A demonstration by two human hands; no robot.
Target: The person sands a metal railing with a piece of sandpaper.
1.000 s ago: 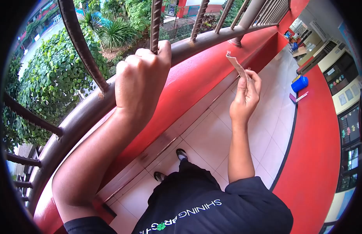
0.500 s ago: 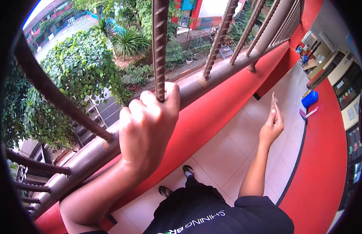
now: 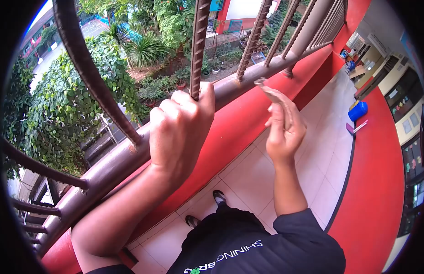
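Note:
My left hand [image 3: 180, 130] is wrapped around a brown twisted metal bar [image 3: 199, 50] where it meets the thick brown rail pipe [image 3: 102, 176]. The palm rests on the pipe. To the right, my right hand [image 3: 287, 132] is raised beside the railing, apart from it. Its thumb and fingers are pressed together on a thin greyish-brown piece [image 3: 273, 95] that points up and left toward the pipe. Blur hides what kind of piece it is and how the fingers lie on it.
Below the railing runs a red ledge [image 3: 234, 132], with pale floor tiles [image 3: 248, 178] beside it. A blue bin [image 3: 358, 111] stands near the right wall, close to a pink dustpan-like object [image 3: 350, 129]. Leafy bushes [image 3: 70, 86] grow beyond the bars.
My right hand has moved left and closer to the railing, turning so the piece tilts leftward. My left hand keeps its grip; the view has shifted slightly.

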